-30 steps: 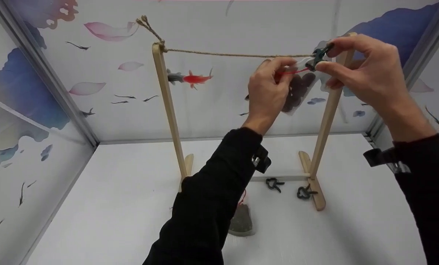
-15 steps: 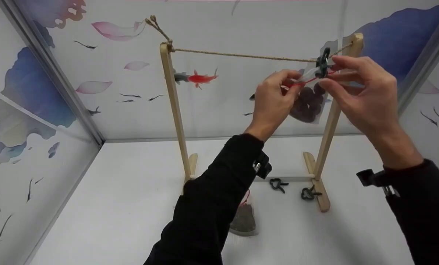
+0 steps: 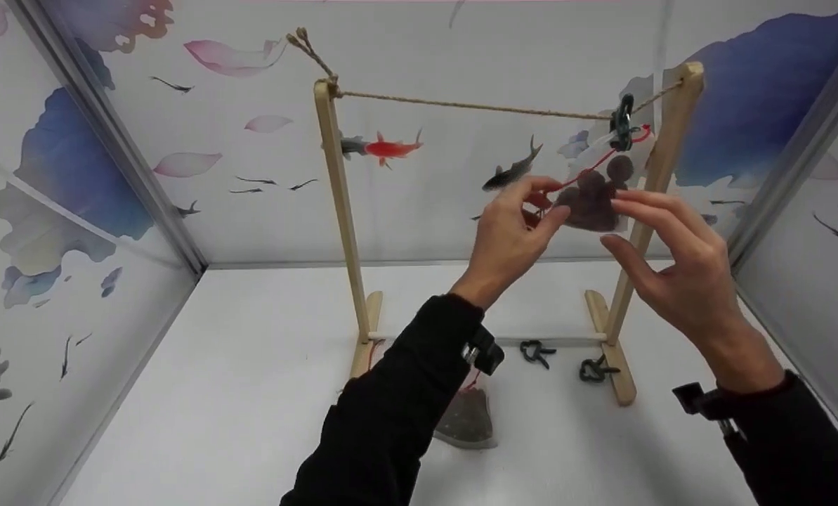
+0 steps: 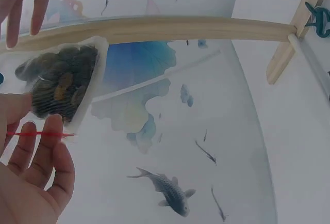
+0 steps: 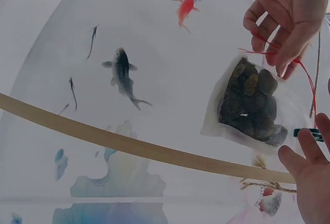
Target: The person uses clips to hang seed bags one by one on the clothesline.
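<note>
A mesh bag of dark stones (image 3: 591, 204) hangs near the right end of the twine (image 3: 461, 105), held there by a dark green clip (image 3: 622, 123). Its red drawstring (image 3: 594, 165) slants down from the clip to my left hand (image 3: 510, 228). That hand is at the bag's left side, thumb and fingertips parted; in the left wrist view the string (image 4: 38, 133) lies across its fingers (image 4: 49, 136). On the bag's right, my right hand (image 3: 685, 267) has its fingers extended and thumb apart, fingertips right at the mesh.
The twine runs between two wooden posts (image 3: 340, 204) of a stand. Two more green clips (image 3: 537, 353) lie by its right foot (image 3: 621, 376). Another mesh bag (image 3: 469, 418) with a red string lies on the white table (image 3: 250, 393), partly behind my left sleeve. Printed white walls enclose the space.
My right hand has let go of the clip, which stays on the twine, and moved down beside the bag. My left hand has come lower along the bag, its thumb and fingers now parted.
</note>
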A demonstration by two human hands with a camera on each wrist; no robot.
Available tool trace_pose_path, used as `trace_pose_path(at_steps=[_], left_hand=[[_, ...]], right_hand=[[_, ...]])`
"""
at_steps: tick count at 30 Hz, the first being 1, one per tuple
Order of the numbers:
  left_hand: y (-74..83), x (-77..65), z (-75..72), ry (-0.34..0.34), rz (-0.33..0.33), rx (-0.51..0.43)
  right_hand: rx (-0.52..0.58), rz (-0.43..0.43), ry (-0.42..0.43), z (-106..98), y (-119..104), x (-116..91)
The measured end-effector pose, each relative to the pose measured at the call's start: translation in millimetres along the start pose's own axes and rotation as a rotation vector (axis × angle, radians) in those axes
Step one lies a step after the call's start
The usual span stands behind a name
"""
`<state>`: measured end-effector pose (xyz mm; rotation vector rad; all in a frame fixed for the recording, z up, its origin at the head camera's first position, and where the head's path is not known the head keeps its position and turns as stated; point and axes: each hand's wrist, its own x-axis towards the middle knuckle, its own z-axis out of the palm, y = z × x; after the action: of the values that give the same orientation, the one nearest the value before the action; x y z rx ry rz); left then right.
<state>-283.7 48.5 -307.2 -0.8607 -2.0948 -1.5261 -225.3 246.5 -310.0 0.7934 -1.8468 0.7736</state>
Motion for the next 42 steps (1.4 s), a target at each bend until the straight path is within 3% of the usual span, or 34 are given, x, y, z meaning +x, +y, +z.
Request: trace_pose_path(at_steps=[3,6,8,12,14,17,25,30,32,35,38,42], left_hand=[[-10.7,-20.1,-1.2,-0.038,-0.050,-0.053],[-20.7,-45.8,-3.2,-0.093,-0.043,0.001],[-25.8,-64.6,-3.8,-0.143,0.024,0.119],[-29.6,-100.7,-1.4,-0.207,0.219,0.327],[-30.4,-116.3,0.3,-0.209,0.261,0.341],[-33.7,-137.5,1.7,-0.187,0.255,0.339],[-55.2,-179.7,6.1,-0.166,0.188,0.401],[-63.0,-192.9,10.0,-0.232,0.138,0.506],[-64.5,-195.8,10.6,-0.308,0.062,0.523],[-67.2,-200.3,12.3,-0.447,-0.106,0.519],[-70.9,-203.4,15.4,-0.542,-0.254,0.520],[-74.1,-205.0,20.1,-0.583,-0.302,0.581]], right_hand=[[-0.009,0.009,-0.043,-1,6,-19],[0.004,0.039,-0.134,-3,11,-38],[0.025,0.084,-0.224,-7,13,-49],[0.070,0.212,-0.423,-16,10,-71],[0.072,0.261,-0.510,-19,9,-83],[0.087,0.336,-0.624,-19,11,-101],[0.170,0.471,-0.913,-7,34,-141],[0.148,0.498,-1.015,-4,47,-153],[0.122,0.496,-1.020,-2,49,-156],[0.079,0.514,-1.042,0,51,-162],[0.033,0.545,-1.080,2,53,-168],[-0.023,0.598,-1.143,7,56,-175]])
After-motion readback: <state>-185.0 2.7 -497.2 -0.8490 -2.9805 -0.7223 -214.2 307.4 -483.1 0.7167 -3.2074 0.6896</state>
